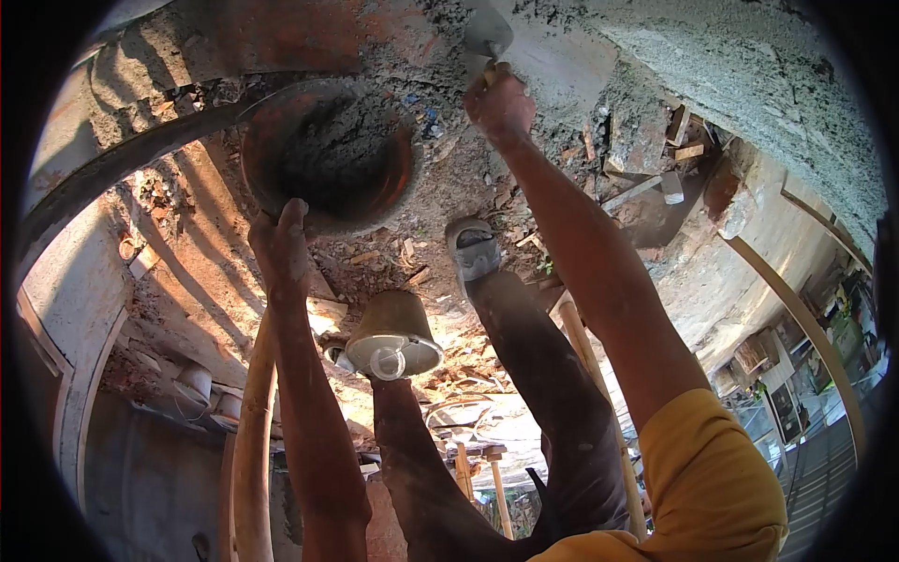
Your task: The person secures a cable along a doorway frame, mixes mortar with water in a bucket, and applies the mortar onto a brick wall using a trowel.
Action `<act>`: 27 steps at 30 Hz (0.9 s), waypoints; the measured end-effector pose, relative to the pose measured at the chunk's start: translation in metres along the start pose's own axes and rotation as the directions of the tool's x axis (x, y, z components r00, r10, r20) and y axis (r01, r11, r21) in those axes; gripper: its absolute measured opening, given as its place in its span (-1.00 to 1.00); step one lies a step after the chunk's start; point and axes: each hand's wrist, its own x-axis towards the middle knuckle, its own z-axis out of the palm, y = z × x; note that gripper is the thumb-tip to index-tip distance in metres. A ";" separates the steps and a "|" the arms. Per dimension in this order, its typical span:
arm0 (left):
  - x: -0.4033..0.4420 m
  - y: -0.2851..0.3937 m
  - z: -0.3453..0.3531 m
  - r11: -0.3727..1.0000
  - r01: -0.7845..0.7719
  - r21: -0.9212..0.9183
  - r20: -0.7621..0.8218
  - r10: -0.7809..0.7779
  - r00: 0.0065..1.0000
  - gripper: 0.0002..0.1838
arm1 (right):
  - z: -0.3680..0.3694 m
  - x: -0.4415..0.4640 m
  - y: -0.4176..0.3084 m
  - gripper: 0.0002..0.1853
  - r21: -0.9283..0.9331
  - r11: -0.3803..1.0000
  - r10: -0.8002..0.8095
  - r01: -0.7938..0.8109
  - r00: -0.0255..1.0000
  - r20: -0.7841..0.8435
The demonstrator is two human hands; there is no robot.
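Note:
A trowel (488, 34) with mortar-smeared metal blade points away from me against the rough grey plastered surface at the top of the view. My right hand (503, 108) is closed round its handle. To the left stands a round basin (401, 178) with reddish inner sides, holding dark grey wet mortar (337, 140). At the basin's near rim, my left hand (281, 242) is closed on the edge, thumb uppermost. The fingers under that rim are partly hidden.
A grey bucket (393, 330) is near my legs, beside my shoe (475, 248). Wood scraps and rubble cover the ground. Bamboo poles (255, 440) rise on both sides of my legs. Plastered wall (749, 84) runs along the upper right.

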 end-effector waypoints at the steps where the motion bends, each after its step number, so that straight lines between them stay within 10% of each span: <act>1: -0.002 0.002 -0.001 1.000 -0.006 -0.029 0.003 0.006 1.000 -0.74 | -0.005 0.005 -0.005 -0.65 -0.009 1.000 -0.017 0.017 1.000 0.013; 2: -0.006 0.002 -0.004 0.999 -0.002 -0.055 0.012 0.003 1.000 -0.74 | -0.013 0.007 0.012 -0.67 0.101 0.993 0.059 -0.058 0.998 -0.007; 5: 0.002 -0.001 -0.005 0.999 0.006 -0.037 0.004 -0.005 1.000 -0.72 | -0.012 0.012 0.111 -0.72 -0.036 0.923 -0.386 0.384 0.914 -0.128; 11: 0.005 0.000 -0.005 0.999 0.030 -0.042 0.014 -0.029 0.999 -0.71 | -0.035 0.060 0.081 -0.74 -0.155 0.858 -0.365 0.490 0.793 0.488; 19: 0.008 -0.007 -0.006 0.999 -0.024 -0.024 -0.011 0.023 1.000 -0.72 | -0.007 0.173 -0.045 -0.80 -0.313 0.683 -0.681 0.660 0.730 0.056; 24: 0.032 -0.038 -0.006 0.992 -0.092 0.082 -0.020 0.094 0.995 -0.73 | -0.033 0.093 -0.048 -0.78 -0.253 0.675 -0.724 0.694 0.689 -0.042; 27: 0.027 -0.027 -0.006 0.985 -0.118 0.125 -0.035 0.123 0.992 -0.71 | -0.055 -0.006 -0.058 -0.91 -0.348 0.501 -0.862 0.793 0.493 -0.118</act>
